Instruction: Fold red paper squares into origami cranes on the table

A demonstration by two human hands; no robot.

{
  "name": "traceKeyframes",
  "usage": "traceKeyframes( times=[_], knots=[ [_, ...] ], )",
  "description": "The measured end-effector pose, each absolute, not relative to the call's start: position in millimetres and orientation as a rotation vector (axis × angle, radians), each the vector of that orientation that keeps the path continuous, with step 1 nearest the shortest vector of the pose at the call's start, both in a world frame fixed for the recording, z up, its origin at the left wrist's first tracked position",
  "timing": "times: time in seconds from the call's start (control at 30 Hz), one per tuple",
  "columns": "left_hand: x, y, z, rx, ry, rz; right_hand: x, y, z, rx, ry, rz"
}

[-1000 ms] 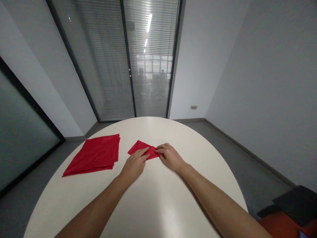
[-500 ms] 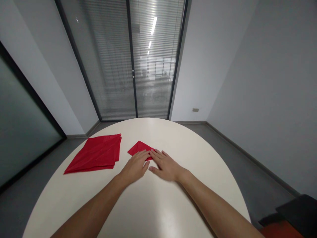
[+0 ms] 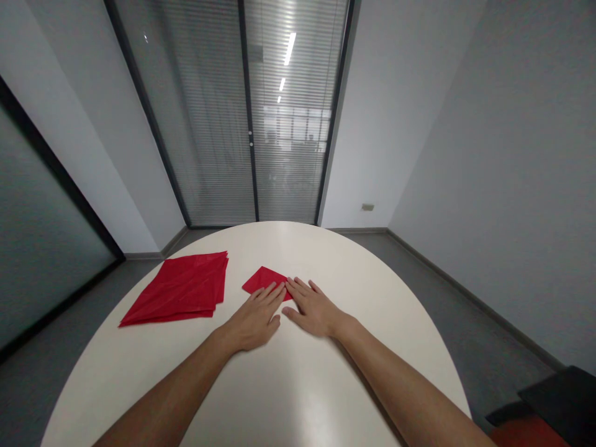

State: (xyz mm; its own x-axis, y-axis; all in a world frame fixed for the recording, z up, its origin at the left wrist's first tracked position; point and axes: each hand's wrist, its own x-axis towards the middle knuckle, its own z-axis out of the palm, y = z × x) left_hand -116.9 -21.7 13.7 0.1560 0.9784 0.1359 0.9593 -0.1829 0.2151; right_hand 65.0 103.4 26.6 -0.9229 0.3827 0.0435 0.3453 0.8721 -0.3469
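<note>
Grey-walled office; a round white desk (image 3: pixel 288 385) fills the foreground. The left hand (image 3: pixel 254 318) and right hand (image 3: pixel 313 308) lie flat and open, gripping nothing, fingertips pressing a small folded red paper (image 3: pixel 261 278) at mid-desk, seemingly flattening a crease. A stack of red square sheets (image 3: pixel 181 287) lies apart, leftward. Another fold would need a pinched edge.

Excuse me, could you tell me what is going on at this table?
A person has both hands laid flat on a round white table. The fingertips of the left hand and the right hand press on a small folded red sheet, with all fingers stretched out. A stack of larger red sheets lies on the table to the left, apart from the hands.
</note>
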Motion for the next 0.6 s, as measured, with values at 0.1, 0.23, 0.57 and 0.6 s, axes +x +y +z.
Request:
traceKeyframes(
  times=[0.1,0.23,0.57,0.6],
  knots=[
    [-114,-22,15,2.318,2.013,0.405,65,106,26,-0.711,-2.880,0.407],
    [-110,-23,21,2.298,2.074,0.447,68,105,28,-0.562,-2.853,0.356],
    [-108,-19,26,2.337,2.100,0.569,72,109,33,-0.586,-2.891,0.541],
    [-108,-18,26,2.340,2.106,0.584,72,110,32,-0.576,-2.880,0.527]
  ],
)
